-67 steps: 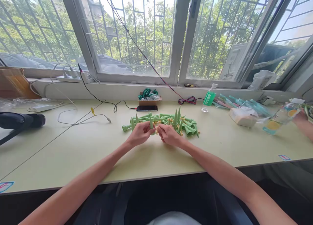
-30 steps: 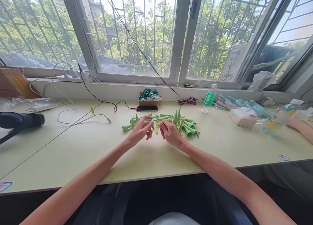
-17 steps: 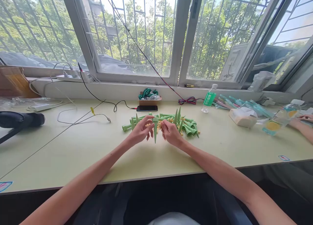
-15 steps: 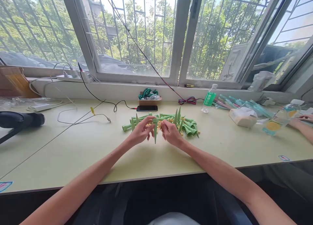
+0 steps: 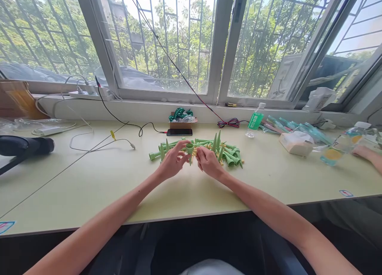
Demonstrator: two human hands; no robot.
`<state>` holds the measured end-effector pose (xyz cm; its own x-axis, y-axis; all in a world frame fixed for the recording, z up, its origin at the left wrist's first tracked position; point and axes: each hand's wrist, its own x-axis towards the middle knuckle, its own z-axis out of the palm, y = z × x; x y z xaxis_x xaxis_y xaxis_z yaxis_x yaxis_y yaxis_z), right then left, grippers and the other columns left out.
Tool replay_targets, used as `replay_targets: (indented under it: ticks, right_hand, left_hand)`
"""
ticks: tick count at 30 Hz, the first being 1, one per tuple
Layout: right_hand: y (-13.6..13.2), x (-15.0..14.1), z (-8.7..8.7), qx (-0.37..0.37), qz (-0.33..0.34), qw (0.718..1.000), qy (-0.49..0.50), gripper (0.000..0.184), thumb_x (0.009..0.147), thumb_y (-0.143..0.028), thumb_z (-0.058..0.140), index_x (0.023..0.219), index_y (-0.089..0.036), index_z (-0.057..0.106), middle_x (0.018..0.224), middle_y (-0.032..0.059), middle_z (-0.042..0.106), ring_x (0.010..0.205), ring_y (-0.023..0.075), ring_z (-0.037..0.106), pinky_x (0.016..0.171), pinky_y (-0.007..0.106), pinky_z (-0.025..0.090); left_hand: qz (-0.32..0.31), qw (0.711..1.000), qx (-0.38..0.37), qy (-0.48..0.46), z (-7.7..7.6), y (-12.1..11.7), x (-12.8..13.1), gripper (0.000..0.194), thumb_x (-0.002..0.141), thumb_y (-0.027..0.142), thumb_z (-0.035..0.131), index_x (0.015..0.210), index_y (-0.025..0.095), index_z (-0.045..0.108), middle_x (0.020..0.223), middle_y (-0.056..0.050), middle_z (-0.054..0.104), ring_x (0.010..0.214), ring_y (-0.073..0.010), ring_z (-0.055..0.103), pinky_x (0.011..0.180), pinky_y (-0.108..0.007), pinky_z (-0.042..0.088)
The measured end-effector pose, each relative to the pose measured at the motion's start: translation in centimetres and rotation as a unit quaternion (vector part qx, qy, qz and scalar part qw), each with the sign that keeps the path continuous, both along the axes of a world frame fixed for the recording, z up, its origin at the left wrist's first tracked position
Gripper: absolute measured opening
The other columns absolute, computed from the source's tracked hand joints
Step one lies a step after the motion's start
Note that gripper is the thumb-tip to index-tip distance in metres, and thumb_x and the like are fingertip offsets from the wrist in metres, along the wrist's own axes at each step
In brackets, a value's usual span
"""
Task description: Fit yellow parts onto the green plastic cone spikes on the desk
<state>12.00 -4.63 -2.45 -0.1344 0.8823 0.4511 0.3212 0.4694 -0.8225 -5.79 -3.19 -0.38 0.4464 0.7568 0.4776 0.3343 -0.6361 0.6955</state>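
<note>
Between the fingers of my left hand (image 5: 173, 160) is a green plastic cone (image 5: 190, 149), its hollow wide end tipped toward me and its point downward. Just right of it, my right hand (image 5: 208, 160) is closed in a pinch; a small yellowish bit seems to show at its fingertips, too small to name. Behind both hands lies a pile of green cones (image 5: 231, 157), most on their sides. A few stand point up, among them a tall cone (image 5: 219, 141). Small yellow pieces (image 5: 221, 162) are scattered among them, partly hidden by my hands.
A phone (image 5: 179, 132) lies behind the pile, before a small box (image 5: 182, 125) holding green wrapping. To the right stand a water bottle (image 5: 254, 121), a tissue pack (image 5: 296, 143) and another bottle (image 5: 340, 145). Another person's hand (image 5: 365, 151) rests at far right. Cables (image 5: 98, 145) cross the left side.
The green cone in my left hand has tilted, so its open wide end now faces me. My right hand has hardly moved. At far right, the other person's hand has shifted slightly.
</note>
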Motion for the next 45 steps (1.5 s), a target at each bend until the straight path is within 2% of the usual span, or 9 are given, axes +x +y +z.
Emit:
replay_targets:
  ticks: [2,5,10,15,19,24,31,38,45]
  right_hand:
    - [-0.1,-0.1,0.1,-0.003,0.005,1.000,0.014,0.041,0.099,-0.052,0.030,0.071,-0.023,0.035,0.059,-0.0034,0.043,0.041,0.0101,0.043,0.043,0.025,0.033]
    - [-0.4,-0.1,0.3,0.001,-0.005,1.000,0.015,0.040,0.099,-0.052,0.029,0.073,-0.024,0.035,0.057,-0.0045,0.042,0.039,0.0099,0.042,0.043,0.025,0.033]
    - [-0.5,0.1,0.6,0.040,-0.032,0.998,-0.024,0.039,0.100,-0.051,0.030,0.074,-0.023,0.039,0.057,-0.0033,0.045,0.046,0.0115,0.043,0.048,0.024,0.034]
    - [-0.7,0.0,0.7,0.045,0.001,0.998,-0.054,0.037,0.100,-0.048,0.032,0.074,-0.023,0.040,0.057,-0.0029,0.046,0.050,0.0125,0.044,0.052,0.024,0.036]
    - [-0.6,0.1,0.4,0.040,0.002,0.998,-0.049,0.035,0.100,-0.046,0.033,0.074,-0.023,0.039,0.058,-0.0033,0.044,0.050,0.0124,0.042,0.051,0.024,0.034]
    - [-0.5,0.2,0.3,0.036,-0.010,0.997,-0.062,0.037,0.100,-0.046,0.031,0.072,-0.023,0.035,0.056,-0.0038,0.040,0.049,0.0126,0.039,0.050,0.025,0.030]
    - [-0.2,0.4,0.2,0.074,-0.038,0.992,-0.094,0.035,0.100,-0.039,0.031,0.069,-0.022,0.034,0.058,-0.0034,0.040,0.051,0.0123,0.033,0.053,0.027,0.027]
    - [0.1,0.5,-0.1,0.072,-0.052,0.991,-0.099,0.037,0.100,-0.041,0.030,0.068,-0.022,0.036,0.058,-0.0026,0.044,0.052,0.0126,0.036,0.053,0.027,0.028]
    - [0.0,0.4,0.1,0.081,-0.071,0.990,-0.091,0.038,0.100,-0.042,0.031,0.068,-0.022,0.036,0.056,-0.0031,0.043,0.051,0.0125,0.037,0.052,0.027,0.027]
  left_hand:
    - [0.012,1.000,-0.011,-0.010,-0.2,0.2,0.0,0.044,0.089,0.043,0.056,0.126,0.026,0.042,0.116,-0.010,0.055,0.070,-0.0134,0.065,0.041,-0.018,0.047]
    - [0.024,0.998,-0.030,-0.040,-0.4,0.4,0.1,0.042,0.083,0.045,0.063,0.114,0.023,0.044,0.095,-0.003,0.056,0.062,-0.0113,0.061,0.040,-0.018,0.045]
    - [-0.026,0.974,-0.164,-0.152,0.5,0.2,0.3,0.036,0.088,0.053,0.054,0.102,0.021,0.044,0.061,0.006,0.052,0.048,-0.0126,0.056,0.037,-0.021,0.044]
    - [-0.065,0.951,-0.258,-0.156,1.3,-0.3,0.3,0.042,0.089,0.060,0.050,0.102,0.020,0.046,0.062,0.001,0.060,0.047,-0.0145,0.059,0.039,-0.022,0.044]
    - [-0.085,0.947,-0.271,-0.147,1.3,-0.3,0.2,0.043,0.087,0.058,0.055,0.106,0.020,0.046,0.066,0.000,0.061,0.050,-0.0148,0.061,0.040,-0.022,0.045]
    - [-0.106,0.955,-0.243,-0.133,1.2,-0.3,0.0,0.044,0.086,0.054,0.060,0.109,0.020,0.045,0.070,0.002,0.056,0.053,-0.0140,0.061,0.041,-0.023,0.047]
    - [-0.117,0.980,-0.148,-0.060,0.8,-0.2,-0.4,0.047,0.086,0.046,0.061,0.122,0.024,0.039,0.085,0.000,0.055,0.059,-0.0128,0.063,0.041,-0.020,0.047]
    - [-0.062,0.998,0.020,0.012,0.3,-0.5,-0.2,0.046,0.089,0.039,0.058,0.129,0.027,0.037,0.101,-0.004,0.057,0.057,-0.0081,0.060,0.048,-0.021,0.051]
    - [-0.034,0.997,0.067,0.004,-0.5,-0.5,0.2,0.062,0.091,0.034,0.057,0.140,0.031,0.020,0.108,-0.007,0.057,0.058,-0.0073,0.060,0.049,-0.019,0.050]
